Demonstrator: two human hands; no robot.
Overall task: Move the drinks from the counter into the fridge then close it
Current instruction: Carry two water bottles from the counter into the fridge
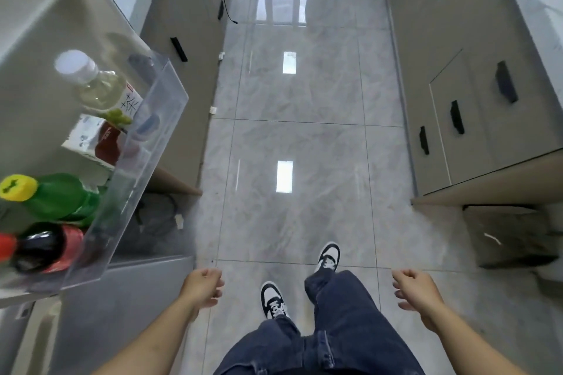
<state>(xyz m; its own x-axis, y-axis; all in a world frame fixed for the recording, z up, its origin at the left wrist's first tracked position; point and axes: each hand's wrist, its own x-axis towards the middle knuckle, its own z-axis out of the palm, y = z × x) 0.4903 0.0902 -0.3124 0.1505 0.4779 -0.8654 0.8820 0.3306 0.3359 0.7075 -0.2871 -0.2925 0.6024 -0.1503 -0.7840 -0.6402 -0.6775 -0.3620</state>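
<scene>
Evidently mid-walk between fridge and cabinets: both hands empty. Left hand (203, 287) hanging with fingers loosely curled, gripping nothing; right hand (415, 290) likewise loose and relaxed, nothing held. Feet in black-and-white shoes (328, 256) stepping over the grey tiled floor (292, 137).

To the left, fridge door (45, 24) standing open, with its clear door shelf (146, 143) already loaded: a pale tea bottle with a white cap (100, 82) farthest along, a small carton (88, 134) with a dark red bottle (107, 143) just beside it, then a green bottle with a yellow cap (51, 195), and nearest a dark cola bottle with a red cap (42, 248). No counter top with drinks clearly in view; only cabinet fronts with black handles (505, 82) on the right, and a sliver of pale worktop at the upper right corner, too blurred to tell what lies there.

Probably either heading back for another drink or about to shut the door; cannot tell which from here. If fetching: best to look up at the counter first, take one bottle per hand by the body rather than the cap, and drop each upright into a free gap on the shelf. If closing: better to check that nothing leans over the shelf's rim, then push flat-palmed on the door's outer edge, steadily, so the bottles do not topple against one another.
</scene>
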